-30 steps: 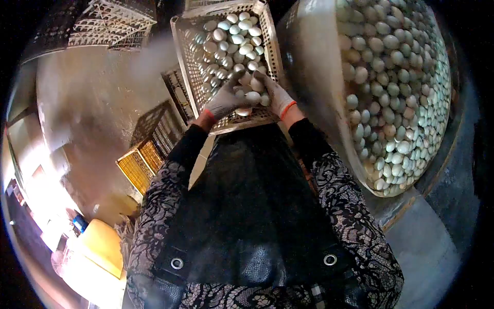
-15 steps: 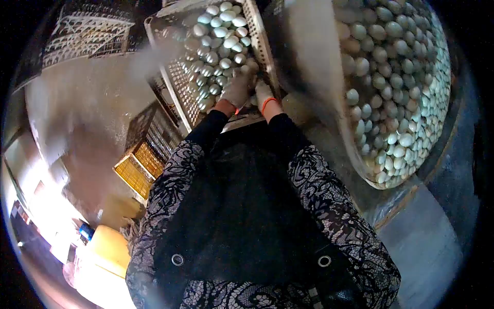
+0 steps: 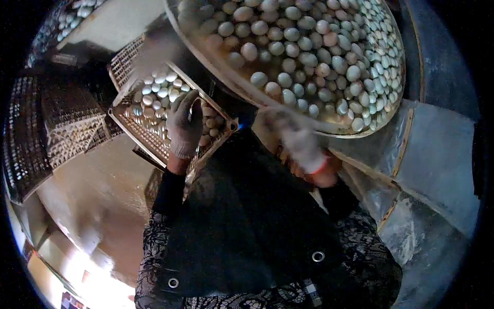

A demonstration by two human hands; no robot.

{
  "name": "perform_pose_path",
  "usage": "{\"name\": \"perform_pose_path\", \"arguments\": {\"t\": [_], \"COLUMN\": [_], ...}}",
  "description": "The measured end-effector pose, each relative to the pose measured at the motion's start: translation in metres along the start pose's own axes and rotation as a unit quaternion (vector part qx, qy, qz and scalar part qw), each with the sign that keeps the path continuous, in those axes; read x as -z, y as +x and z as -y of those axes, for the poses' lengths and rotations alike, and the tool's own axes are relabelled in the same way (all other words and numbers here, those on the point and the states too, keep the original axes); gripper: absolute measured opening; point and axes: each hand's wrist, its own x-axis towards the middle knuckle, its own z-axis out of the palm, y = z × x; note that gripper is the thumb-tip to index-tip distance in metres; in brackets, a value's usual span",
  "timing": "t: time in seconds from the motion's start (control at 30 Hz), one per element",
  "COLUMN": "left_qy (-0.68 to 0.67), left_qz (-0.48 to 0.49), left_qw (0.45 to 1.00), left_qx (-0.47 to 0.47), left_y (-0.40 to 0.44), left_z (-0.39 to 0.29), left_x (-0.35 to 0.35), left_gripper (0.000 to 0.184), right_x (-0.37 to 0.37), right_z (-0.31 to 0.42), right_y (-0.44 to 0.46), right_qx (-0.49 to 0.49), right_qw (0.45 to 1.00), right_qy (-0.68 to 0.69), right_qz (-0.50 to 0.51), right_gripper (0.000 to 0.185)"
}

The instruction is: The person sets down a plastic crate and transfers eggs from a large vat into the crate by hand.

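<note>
My left hand (image 3: 184, 123), in a pale knitted glove with darker fingers, is over a plastic crate (image 3: 212, 104) of pale eggs (image 3: 163, 93). Its fingers curve downward with the thumb apart, and a gap shows between them. My right hand (image 3: 302, 147), gloved with an orange-red band at the wrist, is smeared by motion beside the near rim of a large round tub (image 3: 355, 136). Its fingers cannot be made out, nor whether anything is in them. Many whitish and bluish eggs (image 3: 291, 34) fill the tub, some lying in brownish liquid.
Slatted crates (image 3: 77, 136) stand at the left beside a dark crate stack (image 3: 23, 134). More eggs (image 3: 69, 23) show at the upper left. Grey sheeting (image 3: 437, 154) lies at the right. A brownish, wet-looking floor (image 3: 92, 190) spreads at the lower left.
Both hands were together at the crate's near right corner. Now the right hand has moved right to the tub, while the left stays over the crate. The view has turned toward the tub.
</note>
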Motion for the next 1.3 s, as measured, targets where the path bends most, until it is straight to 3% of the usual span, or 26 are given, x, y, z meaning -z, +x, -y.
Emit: {"name": "perform_pose_path", "arguments": {"t": [0.03,0.07,0.1,0.13,0.17,0.23,0.27,0.33,0.37,0.43,0.53,0.6,0.63,0.67,0.73,0.77,0.8,0.83,0.9,0.97,1.0,1.1,1.23,1.3], "left_qy": [-0.03,-0.037,-0.055,-0.073,-0.072,-0.012,-0.009,-0.008,0.022,0.024,0.025,0.026,0.023,0.021,-0.029,-0.054,-0.079,-0.141,-0.2,-0.098,-0.097,-0.188,-0.138,-0.125], "left_qz": [0.006,0.029,0.092,0.154,0.158,0.357,0.36,0.485,0.498,0.474,0.432,0.413,0.439,0.45,0.459,0.456,0.452,0.447,0.436,0.446,0.446,0.429,0.42,0.409], "left_qw": [0.999,0.992,0.984,0.972,0.97,0.914,0.912,0.858,0.851,0.857,0.87,0.876,0.873,0.871,0.877,0.88,0.883,0.883,0.871,0.889,0.889,0.883,0.896,0.903], "left_qx": [-0.041,-0.121,-0.142,-0.162,-0.17,-0.192,-0.197,-0.17,-0.165,-0.201,-0.239,-0.246,-0.213,-0.195,-0.14,-0.12,-0.1,0.002,0.107,-0.032,-0.031,-0.014,-0.033,-0.034], "left_y": [0.016,0.033,0.049,0.062,0.071,0.087,0.093,0.097,0.095,0.092,0.088,0.09,0.09,0.09,0.089,0.088,0.086,0.084,0.085,0.091,0.092,0.093,0.091,0.091], "left_z": [-0.032,-0.058,-0.083,-0.101,-0.104,-0.097,-0.088,-0.073,-0.08,-0.075,-0.069,-0.068,-0.07,-0.073,-0.071,-0.071,-0.072,-0.076,-0.089,-0.113,-0.111,-0.11,-0.114,-0.117], "left_x": [0.005,0.005,0.001,-0.006,-0.02,-0.058,-0.082,-0.123,-0.127,-0.14,-0.155,-0.158,-0.158,-0.159,-0.167,-0.172,-0.176,-0.179,-0.169,-0.146,-0.148,-0.146,-0.143,-0.139], "left_gripper": [0.031,0.031,0.036,0.041,0.041,0.068,0.068,0.095,0.107,0.108,0.108,0.108,0.106,0.105,0.094,0.089,0.084,0.079,0.075,0.071,0.071,0.087,0.086,0.085], "right_x": [0.029,0.064,0.092,0.111,0.128,0.14,0.139,0.131,0.119,0.103,0.09,0.077,0.079,0.081,0.082,0.08,0.076,0.073,0.07,0.069,0.068,0.067,0.07,0.072], "right_z": [-0.031,-0.025,-0.056,-0.049,-0.08,-0.118,-0.121,-0.138,-0.154,-0.151,-0.12,-0.111,-0.123,-0.144,-0.147,-0.149,-0.137,-0.124,-0.075,-0.086,-0.087,-0.083,-0.076,-0.096], "right_y": [-0.002,0.003,-0.002,-0.002,-0.003,0.004,0.01,0.029,0.042,0.055,0.065,0.069,0.071,0.074,0.078,0.082,0.081,0.079,0.065,0.077,0.081,0.08,0.073,0.081], "right_qx": [0.081,-0.015,0.025,-0.002,-0.03,-0.055,0.011,0.077,0.039,0.003,-0.108,-0.155,-0.153,-0.011,0.135,0.034,-0.022,-0.075,-0.133,-0.168,-0.202,-0.212,-0.176,-0.154], "right_qw": [0.968,0.996,0.968,0.988,0.988,0.987,0.994,0.991,0.996,0.998,0.987,0.987,0.987,0.987,0.925,0.997,0.997,0.974,0.916,0.887,0.854,0.822,0.86,0.858], "right_qy": [-0.2,-0.027,-0.184,-0.098,-0.106,-0.11,-0.109,-0.103,-0.081,-0.056,-0.045,0.049,0.047,-0.158,-0.354,-0.072,0.072,0.216,0.365,0.415,0.464,0.516,0.449,0.481], "right_qz": [-0.13,-0.082,-0.167,-0.12,-0.111,-0.106,-0.028,0.043,0.012,-0.022,0.112,0.009,0.009,0.022,0.034,0.015,0.014,-0.003,-0.1,-0.11,-0.12,-0.117,-0.168,-0.097], "right_gripper": [0.025,0.028,0.031,0.035,0.037,0.04,0.048,0.058,0.053,0.048,0.048,0.055,0.055,0.055,0.054,0.053,0.053,0.052,0.043,0.044,0.045,0.047,0.046,0.06]}}
